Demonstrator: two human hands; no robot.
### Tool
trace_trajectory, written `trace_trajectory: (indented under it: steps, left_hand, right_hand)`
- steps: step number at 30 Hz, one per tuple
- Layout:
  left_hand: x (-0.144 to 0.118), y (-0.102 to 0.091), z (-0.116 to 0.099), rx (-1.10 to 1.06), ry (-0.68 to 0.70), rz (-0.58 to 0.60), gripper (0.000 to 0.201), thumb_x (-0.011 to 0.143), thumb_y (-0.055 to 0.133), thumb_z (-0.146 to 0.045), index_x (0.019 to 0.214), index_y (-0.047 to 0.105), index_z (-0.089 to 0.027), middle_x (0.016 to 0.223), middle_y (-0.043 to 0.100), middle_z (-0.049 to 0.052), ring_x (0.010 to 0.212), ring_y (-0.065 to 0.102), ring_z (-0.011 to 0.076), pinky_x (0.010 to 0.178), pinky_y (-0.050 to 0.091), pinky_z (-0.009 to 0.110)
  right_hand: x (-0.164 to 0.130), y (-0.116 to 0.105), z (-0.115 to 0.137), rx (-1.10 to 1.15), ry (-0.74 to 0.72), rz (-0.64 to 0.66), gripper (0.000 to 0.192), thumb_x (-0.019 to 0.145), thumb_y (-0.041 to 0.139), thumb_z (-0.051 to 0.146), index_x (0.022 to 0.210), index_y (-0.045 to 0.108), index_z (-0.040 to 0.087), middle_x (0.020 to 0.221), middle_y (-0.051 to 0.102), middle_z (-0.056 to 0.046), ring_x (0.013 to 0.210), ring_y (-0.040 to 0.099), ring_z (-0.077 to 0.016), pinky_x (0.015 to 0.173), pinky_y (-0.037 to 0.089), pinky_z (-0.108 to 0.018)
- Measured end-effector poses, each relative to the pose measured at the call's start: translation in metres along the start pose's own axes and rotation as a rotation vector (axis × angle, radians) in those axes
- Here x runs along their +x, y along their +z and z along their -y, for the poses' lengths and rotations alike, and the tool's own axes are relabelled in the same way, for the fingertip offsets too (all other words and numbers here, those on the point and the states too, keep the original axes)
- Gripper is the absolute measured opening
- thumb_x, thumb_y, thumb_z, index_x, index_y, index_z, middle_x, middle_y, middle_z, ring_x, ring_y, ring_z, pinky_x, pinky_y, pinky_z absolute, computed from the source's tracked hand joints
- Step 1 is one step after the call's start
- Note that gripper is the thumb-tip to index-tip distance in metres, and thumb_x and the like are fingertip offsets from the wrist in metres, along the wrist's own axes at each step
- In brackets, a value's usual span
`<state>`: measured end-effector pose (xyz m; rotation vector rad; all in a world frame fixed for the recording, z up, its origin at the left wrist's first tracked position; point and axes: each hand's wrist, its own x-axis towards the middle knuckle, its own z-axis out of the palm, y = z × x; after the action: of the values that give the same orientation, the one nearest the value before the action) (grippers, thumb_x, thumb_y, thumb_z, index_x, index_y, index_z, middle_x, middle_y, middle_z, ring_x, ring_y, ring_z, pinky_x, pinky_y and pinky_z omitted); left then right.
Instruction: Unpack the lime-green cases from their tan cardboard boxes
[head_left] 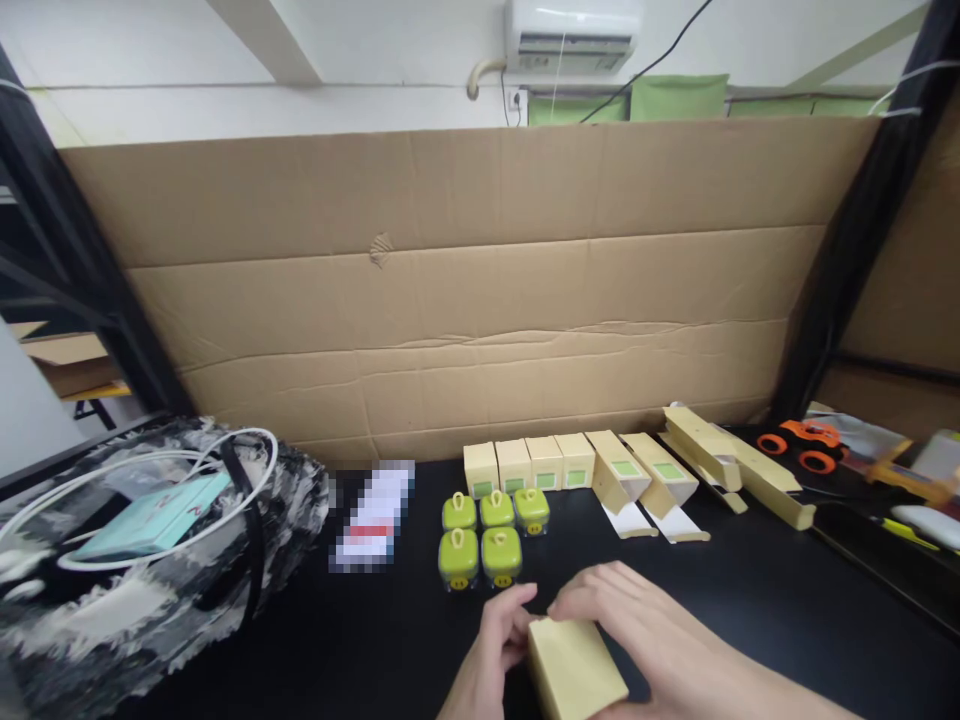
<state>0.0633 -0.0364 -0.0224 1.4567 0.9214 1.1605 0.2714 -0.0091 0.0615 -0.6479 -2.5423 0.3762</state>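
Both of my hands hold one small cream box [576,670] low over the black table [750,600] at the bottom centre. My left hand [491,650] grips its left side, and my right hand [645,640] covers its right side with fingers on the top edge. Just beyond lie several green square cases [491,535] in two rows. Behind them stands a row of closed cream boxes [529,463] with green labels, then two open boxes [641,470] with their flaps down.
A camouflage bag [142,560] with a teal box and white cable sits at the left. A blurred card [373,515] lies beside it. Flat cream cartons [731,460] and an orange toy car [802,443] are at the right. A cardboard wall [480,290] closes off the back.
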Motion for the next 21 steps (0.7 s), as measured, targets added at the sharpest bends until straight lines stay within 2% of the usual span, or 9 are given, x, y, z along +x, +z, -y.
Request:
trace_trajectory:
  steps: [3,5,7,9,11,13,16,18,21]
  left_hand:
    - [0.002,0.0,-0.002,0.051,-0.029,0.018,0.081,0.058,0.083,-0.046,0.126,0.045,-0.021,0.101,0.057,0.006,0.098,0.057,0.0257,0.093,0.043,0.041]
    - [0.003,-0.002,-0.006,0.101,-0.075,0.056,0.088,0.055,0.085,-0.042,0.129,0.041,-0.024,0.109,0.055,0.008,0.106,0.054,0.0284,0.097,0.04,0.043]
    - [0.003,-0.004,-0.012,0.195,-0.074,0.129,0.081,0.059,0.084,-0.04,0.128,0.043,-0.026,0.114,0.052,0.008,0.11,0.052,0.0299,0.099,0.038,0.043]
    - [0.004,-0.005,-0.017,0.298,-0.029,0.193,0.068,0.064,0.082,-0.036,0.124,0.049,-0.028,0.114,0.051,0.007,0.108,0.052,0.0292,0.097,0.039,0.042]
    - [0.003,-0.005,-0.021,0.318,0.022,0.216,0.063,0.066,0.081,-0.03,0.12,0.049,-0.03,0.112,0.05,0.005,0.107,0.053,0.028,0.096,0.04,0.042]
    - [0.003,-0.003,-0.019,0.244,0.091,0.219,0.063,0.067,0.08,-0.024,0.117,0.044,-0.033,0.111,0.048,0.002,0.106,0.054,0.0264,0.094,0.041,0.043]
    - [0.001,0.0,-0.011,0.144,0.209,0.201,0.058,0.069,0.076,-0.018,0.105,0.034,-0.035,0.112,0.046,-0.001,0.1,0.058,0.0226,0.084,0.045,0.039]
    - [0.0,0.001,-0.006,0.157,0.199,0.16,0.058,0.067,0.077,-0.017,0.098,0.029,-0.033,0.111,0.045,-0.001,0.096,0.058,0.021,0.08,0.044,0.036]
    - [-0.001,0.002,-0.002,0.213,0.145,0.14,0.064,0.061,0.081,-0.017,0.093,0.026,-0.031,0.11,0.045,0.0,0.099,0.057,0.0226,0.082,0.042,0.036]
  right_hand:
    - [-0.004,0.004,0.001,-0.026,-0.023,-0.103,0.04,0.072,0.078,0.024,0.102,0.051,0.021,0.102,0.064,-0.006,0.092,0.061,-0.0213,0.078,0.052,-0.031]
    - [-0.007,0.004,0.003,-0.095,-0.1,-0.167,0.038,0.077,0.074,0.022,0.106,0.049,0.02,0.101,0.062,-0.007,0.092,0.059,-0.022,0.079,0.051,-0.032]
    - [-0.01,0.001,0.005,-0.107,-0.193,-0.18,0.037,0.083,0.066,0.017,0.114,0.048,0.021,0.101,0.061,-0.008,0.095,0.057,-0.0221,0.081,0.051,-0.033]
    - [-0.012,-0.005,0.008,0.017,-0.215,-0.147,0.04,0.083,0.063,0.014,0.118,0.046,0.023,0.1,0.06,-0.007,0.094,0.056,-0.021,0.082,0.051,-0.031]
    - [-0.014,-0.011,0.011,0.23,-0.142,-0.12,0.034,0.083,0.063,0.017,0.113,0.048,0.025,0.094,0.059,-0.004,0.087,0.058,-0.0186,0.077,0.052,-0.029]
    - [-0.015,-0.014,0.014,0.447,0.005,-0.114,0.019,0.088,0.056,0.021,0.106,0.05,0.026,0.087,0.057,-0.002,0.078,0.059,-0.0161,0.07,0.053,-0.026]
    - [-0.015,-0.016,0.017,0.58,0.157,-0.084,0.013,0.095,0.043,0.019,0.1,0.053,0.024,0.083,0.058,-0.001,0.072,0.06,-0.0131,0.064,0.053,-0.023]
    - [-0.013,-0.018,0.017,0.523,0.123,-0.03,0.012,0.094,0.047,0.017,0.101,0.055,0.023,0.091,0.061,-0.002,0.081,0.061,-0.0136,0.072,0.053,-0.025]
    - [-0.01,-0.022,0.014,0.265,-0.084,0.133,0.023,0.089,0.059,0.018,0.111,0.055,0.021,0.111,0.064,-0.005,0.107,0.057,-0.0172,0.095,0.045,-0.031]
